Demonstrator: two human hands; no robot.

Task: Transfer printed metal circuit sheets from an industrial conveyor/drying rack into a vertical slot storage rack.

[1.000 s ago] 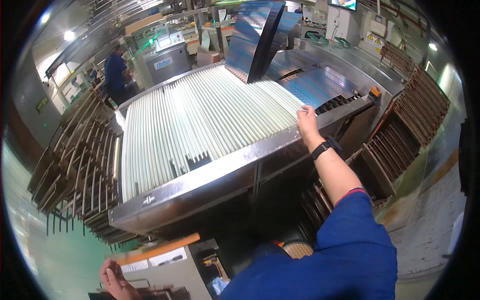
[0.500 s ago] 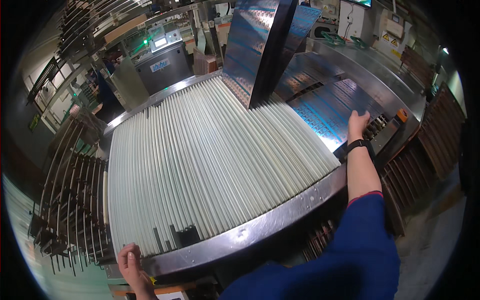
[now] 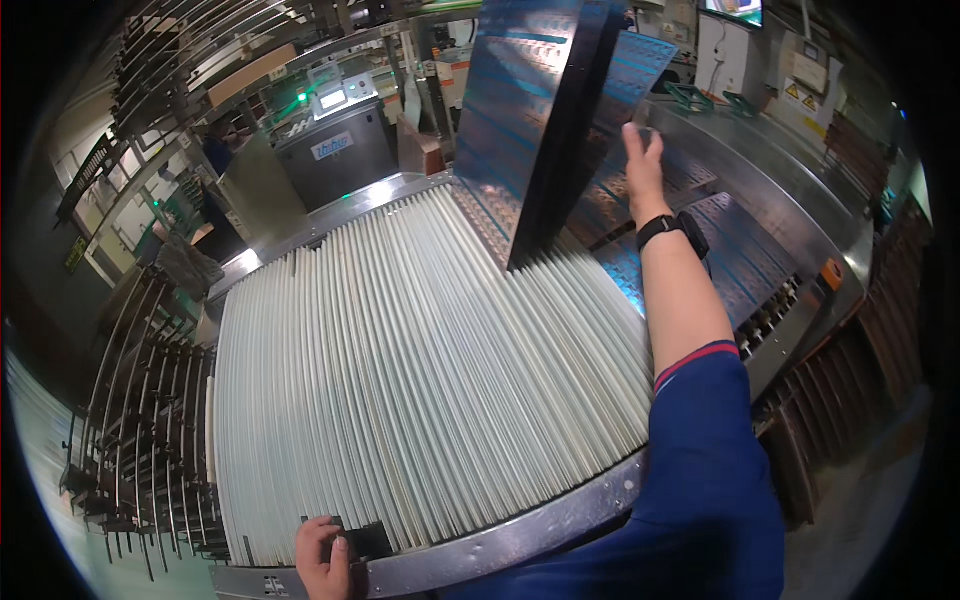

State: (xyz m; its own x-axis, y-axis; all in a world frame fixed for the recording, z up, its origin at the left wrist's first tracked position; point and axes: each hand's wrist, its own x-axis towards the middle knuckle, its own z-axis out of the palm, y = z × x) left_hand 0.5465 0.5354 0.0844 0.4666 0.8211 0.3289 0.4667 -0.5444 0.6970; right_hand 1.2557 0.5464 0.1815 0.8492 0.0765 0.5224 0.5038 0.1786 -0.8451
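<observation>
My right hand (image 3: 645, 170) reaches out beyond the slats, thumb and fingers apart, with nothing clearly held. Closest to it is a tilted copper-and-blue patterned panel (image 3: 640, 75), partly hidden behind a larger upright panel (image 3: 510, 110) with a dark edge; whether I touch it cannot be told. The large panel stands with its lower corner on the pale slats (image 3: 420, 360). Similar panels (image 3: 725, 240) lie flat under and beside my right forearm. At the near rail, my left hand (image 3: 325, 565) has curled fingers beside a black block (image 3: 368, 540); nothing shows in its grip.
A metal rail (image 3: 480, 545) borders the slats in front. Racks of rods (image 3: 150, 430) stand at left, brown racks (image 3: 840, 350) at right. Behind are a grey machine (image 3: 340, 145) with a lit panel and a metal counter (image 3: 780, 165) on the right.
My right hand has left the flat panel and moved up and left toward the tilted panels. My left hand has shifted right along the near rail to the black block.
</observation>
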